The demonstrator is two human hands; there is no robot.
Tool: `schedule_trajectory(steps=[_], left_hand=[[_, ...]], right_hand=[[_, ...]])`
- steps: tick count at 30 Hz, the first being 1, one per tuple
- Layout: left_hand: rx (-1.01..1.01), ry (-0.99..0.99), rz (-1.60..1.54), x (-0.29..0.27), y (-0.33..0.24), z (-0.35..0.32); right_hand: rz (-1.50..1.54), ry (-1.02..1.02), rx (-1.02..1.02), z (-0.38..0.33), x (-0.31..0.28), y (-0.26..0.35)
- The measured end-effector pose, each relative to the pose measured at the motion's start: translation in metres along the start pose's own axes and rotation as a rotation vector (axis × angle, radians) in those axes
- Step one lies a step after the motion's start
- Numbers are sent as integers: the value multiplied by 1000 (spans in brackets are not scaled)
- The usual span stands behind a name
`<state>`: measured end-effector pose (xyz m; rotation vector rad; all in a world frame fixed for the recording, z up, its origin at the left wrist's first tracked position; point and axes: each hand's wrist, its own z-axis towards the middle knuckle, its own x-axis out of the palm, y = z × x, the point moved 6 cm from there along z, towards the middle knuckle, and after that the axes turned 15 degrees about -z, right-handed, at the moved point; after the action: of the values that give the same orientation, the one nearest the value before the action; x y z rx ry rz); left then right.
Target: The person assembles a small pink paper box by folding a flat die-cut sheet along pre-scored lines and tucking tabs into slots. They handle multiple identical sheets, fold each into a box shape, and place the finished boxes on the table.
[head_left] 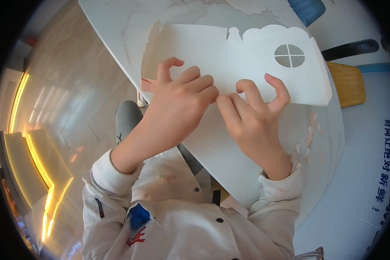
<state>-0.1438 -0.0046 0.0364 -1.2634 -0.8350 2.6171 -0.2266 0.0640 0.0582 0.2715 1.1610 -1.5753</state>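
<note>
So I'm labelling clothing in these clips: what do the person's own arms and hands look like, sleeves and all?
Both hands, left hand and right hand, are bare: no gloves, rings or watch show. Each forearm comes out of a long white sleeve, the left sleeve and right sleeve, with cuffs bunched at the wrist. The right cuff has small faint coloured specks. The left sleeve has a small dark mark lower down.

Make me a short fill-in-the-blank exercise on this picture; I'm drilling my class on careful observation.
1. Both hands press on a white card cutout that lies on a ____ table.
2. The round window cut into the card is split into ____ panes.
3. The left hand and right hand meet at the card's ____ edge.
4. Small pink scraps lie on the table to the person's ____.

Missing words: marble; four; lower; right
</note>
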Motion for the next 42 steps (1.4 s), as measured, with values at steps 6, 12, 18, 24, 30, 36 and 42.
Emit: schedule_trajectory(steps=[6,12,18,24,30,36,42], left_hand=[[-7,-60,-68,7,9,1],[-105,-105,-115,-8,28,-4],[-159,-160,-137,-20,35,-7],[-152,-202,-185,-26,26,-6],[-119,-247,-191,-28,13,-1],[-82,-270,-176,-26,8,3],[-75,-281,-170,-26,4,5]], right_hand=[[3,-13,14,-1,8,1],[-121,-423,214,-11,-28,-27],[49,-495,125,-22,-24,1],[131,-300,136,-7,6,-8],[170,-370,172,-10,12,-7],[221,-346,189,-4,7,-9],[243,-403,206,-7,5,-12]])
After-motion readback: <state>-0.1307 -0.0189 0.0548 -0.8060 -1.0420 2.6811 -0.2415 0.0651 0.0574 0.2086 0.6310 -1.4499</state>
